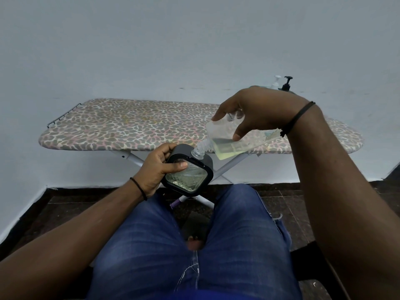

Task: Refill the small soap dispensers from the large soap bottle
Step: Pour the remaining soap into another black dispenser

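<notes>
**Pour in progress — large bottle tipped into one dispenser**

Left hand [157, 167] holds a square clear-glass soap dispenser in a dark grey casing [187, 169] above the lap, its fingers curled round the far side and the thumb pressed on the glass face. The dispenser is tilted, open neck up; pale yellowish liquid shows low in the glass.

Right hand [255, 111] grips the large clear plastic soap bottle [233, 137] from above, thumb on the near side and fingers wrapped over the far side. The bottle is tipped mouth-down to the left, its threaded neck touching the dispenser's neck. Pale yellow-green soap pools along its lower side.

Labels: none readable on either vessel; a faint printed patch on the bottle near the wrist is too blurred to read.

Count: one large bottle, one dispenser in hand, two pump heads behind the right hand — one white pump head [276, 81], one black pump head [286, 83].

Behind them stands an ironing board with a leopard-print cover [129, 124].
</notes>
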